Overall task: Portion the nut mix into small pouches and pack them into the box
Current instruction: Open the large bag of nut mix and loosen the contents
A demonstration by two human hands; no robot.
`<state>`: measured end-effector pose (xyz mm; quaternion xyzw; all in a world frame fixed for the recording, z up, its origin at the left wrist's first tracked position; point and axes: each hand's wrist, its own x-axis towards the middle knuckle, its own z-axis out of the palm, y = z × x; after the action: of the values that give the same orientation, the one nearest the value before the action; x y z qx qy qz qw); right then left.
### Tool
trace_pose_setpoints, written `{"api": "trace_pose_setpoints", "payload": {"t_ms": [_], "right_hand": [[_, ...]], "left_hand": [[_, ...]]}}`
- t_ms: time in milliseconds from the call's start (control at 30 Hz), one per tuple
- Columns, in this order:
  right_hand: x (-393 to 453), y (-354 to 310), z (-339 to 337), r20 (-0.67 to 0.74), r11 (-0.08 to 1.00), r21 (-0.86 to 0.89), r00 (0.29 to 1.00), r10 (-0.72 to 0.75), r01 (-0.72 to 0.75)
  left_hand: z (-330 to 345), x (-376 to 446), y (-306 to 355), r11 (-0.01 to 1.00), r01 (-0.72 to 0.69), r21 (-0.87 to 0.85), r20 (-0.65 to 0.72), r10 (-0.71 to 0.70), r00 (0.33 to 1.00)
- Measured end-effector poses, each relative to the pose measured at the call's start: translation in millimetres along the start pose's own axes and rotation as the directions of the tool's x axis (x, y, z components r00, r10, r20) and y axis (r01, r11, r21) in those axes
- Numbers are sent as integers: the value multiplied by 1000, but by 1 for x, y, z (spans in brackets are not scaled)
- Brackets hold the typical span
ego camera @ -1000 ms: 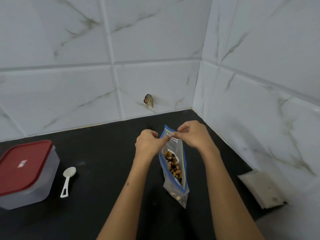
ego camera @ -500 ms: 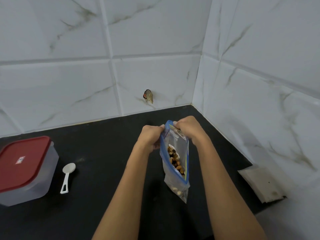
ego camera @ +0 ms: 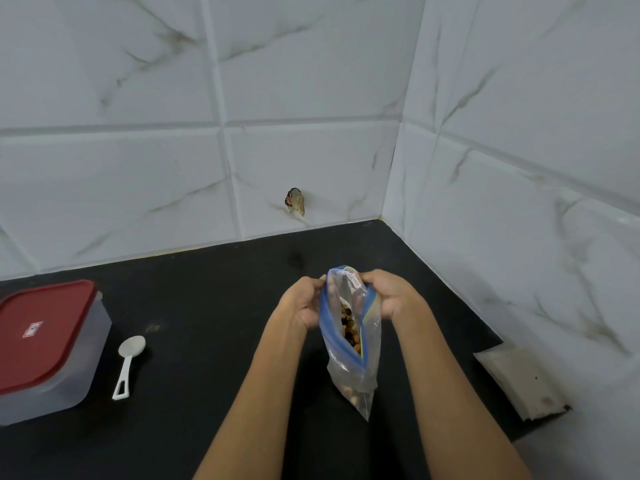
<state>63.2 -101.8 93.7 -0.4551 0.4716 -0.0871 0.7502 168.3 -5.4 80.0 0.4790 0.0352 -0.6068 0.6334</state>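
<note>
A clear zip bag of nut mix [ego camera: 351, 368] with a blue zip strip stands on the black counter [ego camera: 214, 306] right of the middle. My left hand [ego camera: 303, 303] grips the left side of its mouth and my right hand [ego camera: 388, 294] grips the right side, holding the mouth apart. Brown nuts show inside the opening. A clear plastic box with a red lid [ego camera: 45, 344] sits shut at the left edge. A white plastic scoop [ego camera: 128, 362] lies next to the box, bowl pointing away from me.
White marble-look tiled walls close the counter at the back and right. A small dark hook or fitting [ego camera: 295, 201] sticks out of the back wall. A flat pale packet [ego camera: 519, 379] lies against the right wall at the counter's edge.
Both hands have spread apart, pulling the zip bag's mouth from nearly shut to wide open. The view has shifted slightly; box and scoop have not moved.
</note>
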Motion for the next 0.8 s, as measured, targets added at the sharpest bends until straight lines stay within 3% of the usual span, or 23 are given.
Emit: {"api": "trace_pose_setpoints", "payload": {"t_ms": [133, 267, 367, 433, 533, 633, 733, 800], "right_hand": [[-1, 3, -2, -35, 1000, -16, 999, 17, -18], [-4, 10, -2, -11, 993, 115, 1000, 21, -20], [-5, 10, -3, -68, 994, 83, 995, -69, 74], [-4, 6, -6, -146, 982, -47, 971, -189, 184], [-12, 4, -8, -249, 857, -434, 877, -412, 279], [-31, 6, -5, -302, 666, -721, 778, -551, 192], [-47, 17, 4, -359, 610, -792, 777, -516, 39], [-54, 25, 9, -365, 610, -792, 800, -476, 1]], "left_hand": [[1, -4, -4, 999, -38, 15, -1, 38, 999], [1, 5, -11, 987, -74, -142, 38, 80, 996], [2, 2, -10, 983, -182, -27, -13, 181, 983], [-2, 1, -5, 954, -276, 119, -89, 288, 954], [-3, -12, 0, 806, -360, 471, -102, 455, 885], [0, -27, -1, 543, -283, 790, -82, 552, 830], [-6, -42, -4, 354, -54, 934, -201, 643, 739], [-11, -51, -7, 328, 16, 944, -223, 604, 765]]}}
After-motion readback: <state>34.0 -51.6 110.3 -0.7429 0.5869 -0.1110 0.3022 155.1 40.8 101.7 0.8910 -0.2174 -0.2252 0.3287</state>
